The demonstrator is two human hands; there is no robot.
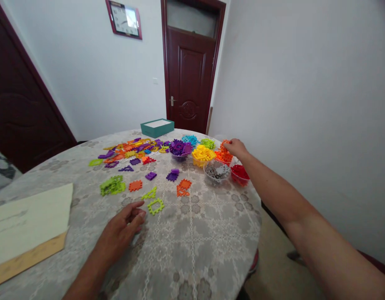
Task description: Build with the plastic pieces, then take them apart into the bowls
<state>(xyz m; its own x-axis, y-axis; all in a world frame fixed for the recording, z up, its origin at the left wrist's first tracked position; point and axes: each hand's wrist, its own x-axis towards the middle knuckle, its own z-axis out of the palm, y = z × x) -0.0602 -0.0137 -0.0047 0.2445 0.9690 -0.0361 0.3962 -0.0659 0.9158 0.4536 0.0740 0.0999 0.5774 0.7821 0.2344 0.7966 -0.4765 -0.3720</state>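
Observation:
My right hand point(237, 147) reaches across to the far right and pinches an orange building piece point(225, 145) over a bowl heaped with orange pieces point(222, 156). How many pieces it holds is hard to make out. My left hand point(124, 228) hovers low near the table's middle, fingers loosely bent and apart, nothing visible in it. Just beyond its fingertips lie a green square frame point(161, 201) and a green triangular piece point(152, 193). Orange pieces point(185, 183), a flat orange square point(135, 185) and a stack of green pieces point(112, 186) lie around them.
Beside the orange bowl stand clear bowls of red point(240, 172), grey point(216, 171), yellow point(203, 154), purple point(180, 149), green point(207, 143) and blue pieces point(190, 140). A mixed pile point(130, 150) spreads at far left. Also present are a teal box point(157, 129) and cardboard point(30, 221).

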